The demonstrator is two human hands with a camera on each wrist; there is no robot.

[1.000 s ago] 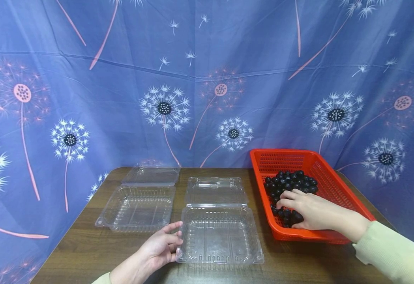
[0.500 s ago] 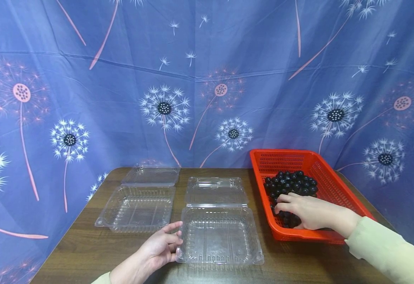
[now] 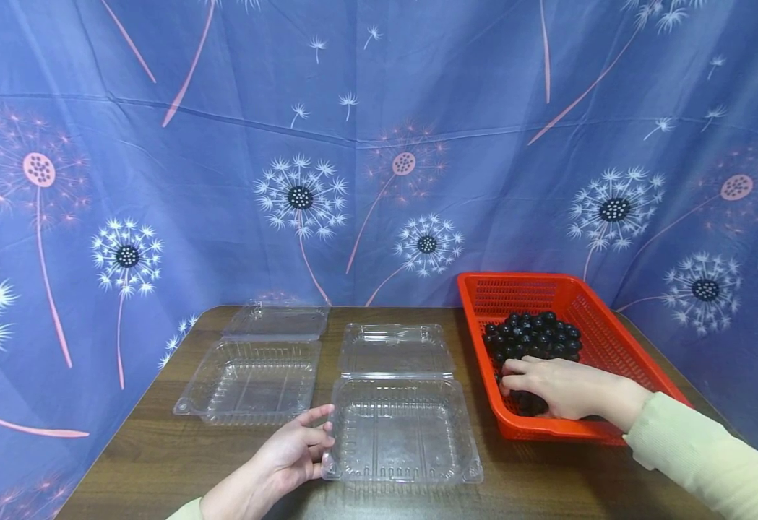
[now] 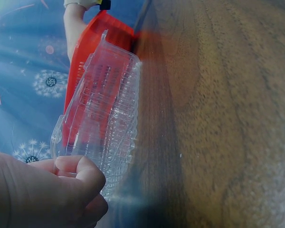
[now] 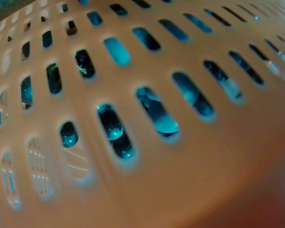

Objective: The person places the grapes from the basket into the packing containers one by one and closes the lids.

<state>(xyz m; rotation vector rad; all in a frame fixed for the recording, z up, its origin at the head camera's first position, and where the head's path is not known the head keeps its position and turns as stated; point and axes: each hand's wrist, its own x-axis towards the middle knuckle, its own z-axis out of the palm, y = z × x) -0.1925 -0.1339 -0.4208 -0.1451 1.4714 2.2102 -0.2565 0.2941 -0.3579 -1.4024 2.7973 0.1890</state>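
My left hand point(image 3: 290, 455) pinches the left rim of an opened clear plastic clamshell container point(image 3: 411, 451), whose lid is folded back behind it. In the left wrist view, the thumb and fingers close on that rim near a corner. On the right, my right hand point(image 3: 557, 390) reaches into a red plastic basket point(image 3: 619, 361), its fingers curled down over dark grapes point(image 3: 535, 336). The fingertips are hidden among the fruit. The right wrist view is filled by the slotted basket wall point(image 5: 171, 190), with dark round grapes visible through the slots.
A second opened clear clamshell point(image 3: 255, 386) stands left of the first, its lid toward the back. Both containers and the basket are on a brown wooden table point(image 3: 157, 462). Behind the table hangs a blue cloth point(image 3: 379, 238) printed with dandelions.
My right hand has shifted slightly left and deeper over the front grapes, covering more of them. The left hand and both containers have stayed in place.
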